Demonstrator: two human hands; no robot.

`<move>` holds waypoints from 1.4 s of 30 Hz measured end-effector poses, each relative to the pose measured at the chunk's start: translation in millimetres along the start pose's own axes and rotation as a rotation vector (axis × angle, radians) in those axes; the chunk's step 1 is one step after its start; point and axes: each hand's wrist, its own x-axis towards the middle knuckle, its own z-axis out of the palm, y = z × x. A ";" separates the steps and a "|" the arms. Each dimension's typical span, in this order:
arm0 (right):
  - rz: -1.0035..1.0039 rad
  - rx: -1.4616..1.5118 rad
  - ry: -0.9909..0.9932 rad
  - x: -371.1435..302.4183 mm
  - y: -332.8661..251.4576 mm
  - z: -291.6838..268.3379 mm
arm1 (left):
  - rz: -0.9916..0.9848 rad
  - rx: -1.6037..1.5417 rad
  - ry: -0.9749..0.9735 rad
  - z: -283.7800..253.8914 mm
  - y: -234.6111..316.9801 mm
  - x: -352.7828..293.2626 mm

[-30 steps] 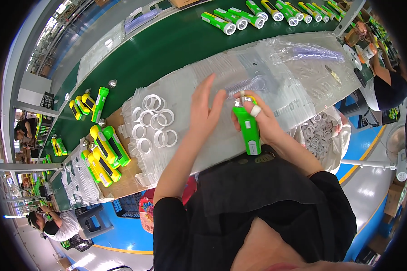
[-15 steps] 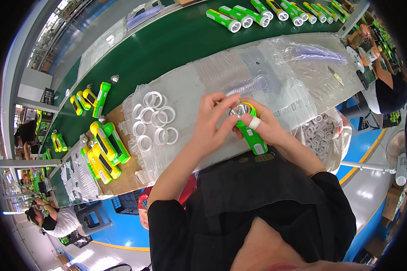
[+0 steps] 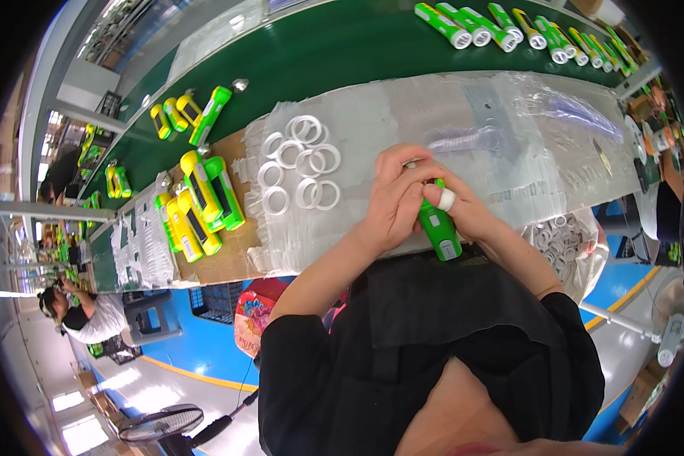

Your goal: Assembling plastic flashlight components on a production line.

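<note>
A green flashlight (image 3: 439,232) slants toward me over the near edge of the table, its head end up in my hands. My right hand (image 3: 463,209) is wrapped round its upper part, with a white band on the thumb. Folded over the head end, my left hand (image 3: 394,194) presses its fingers against those of the right. Between them they hide the reflector and lens. Left of my hands, several white rings (image 3: 310,162) lie loose and overlapping on the plastic-covered work surface (image 3: 357,125).
Yellow and green flashlights (image 3: 197,205) are piled on cardboard at the left. Several finished-looking flashlights (image 3: 501,34) stand along the green belt (image 3: 311,57) at the back. A bag of white rings (image 3: 562,243) hangs at the right. Co-workers (image 3: 91,315) sit at both sides.
My left hand has closed over the flashlight's head, covering the shiny reflector that showed between the fingers before. The whole view has shifted, so the table things appear farther right.
</note>
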 end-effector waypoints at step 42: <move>-0.623 -0.720 -0.028 34.5 -48.5 -61.7 | -0.031 0.220 -0.180 -38.4 21.7 50.4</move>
